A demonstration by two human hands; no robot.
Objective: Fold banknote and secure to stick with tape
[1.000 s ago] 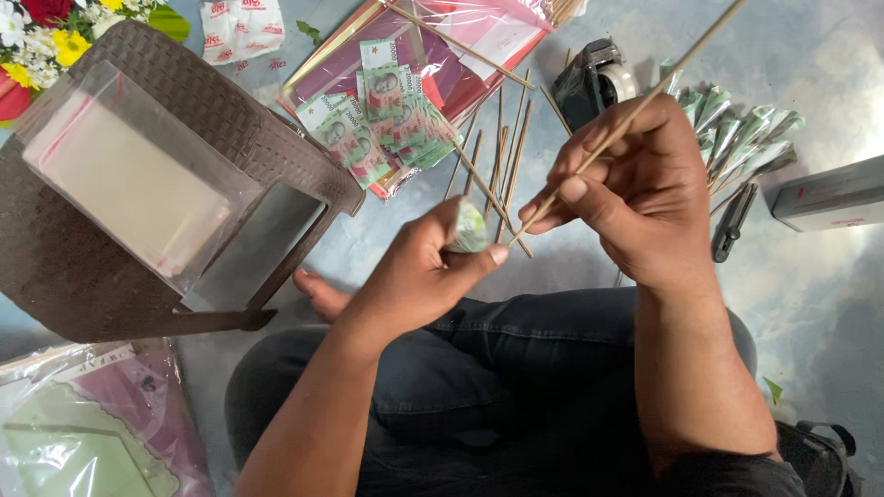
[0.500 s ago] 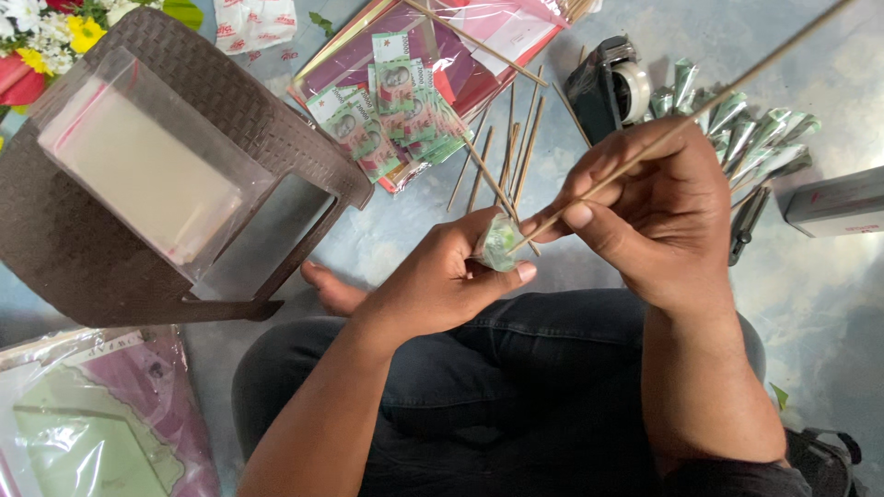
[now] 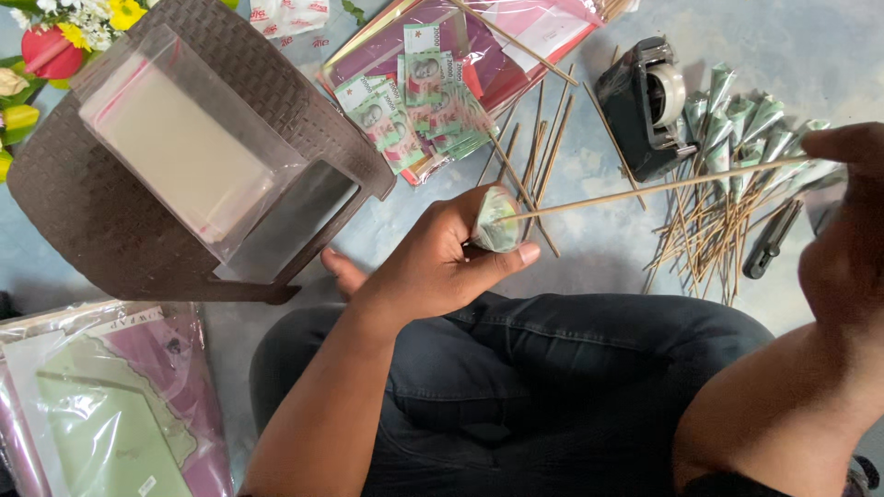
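Rolled green banknote [image 3: 498, 221], curled into a small cone, sits pinched in the left hand [image 3: 433, 262] above the person's lap, thumb beneath and fingers wrapped round it. One thin wooden skewer [image 3: 645, 190] runs from the cone's mouth out to the right, where its far end meets the right hand [image 3: 847, 221]; that hand is blurred at the frame edge, so whether its fingers close on the stick cannot be told. The paper cone looks light, soft and easy to crush or unroll, so it is probably best held gently around its rolled body, while the skewer seems stiff but slender and likely to snap if bent. On the blue floor beyond lie a fan of flat green banknotes [image 3: 419, 101], too overlapped to count, on one pink plastic sleeve [image 3: 516, 37]. To the right stands one black tape dispenser [image 3: 645, 106], beside a pile of finished cones on sticks [image 3: 727, 184], roughly eight, though they overlap. One brown woven box lid [image 3: 110, 221] carries one stack of clear bags [image 3: 184, 152]. One packet of pink and green wrapping paper [image 3: 110, 405] lies lower left.
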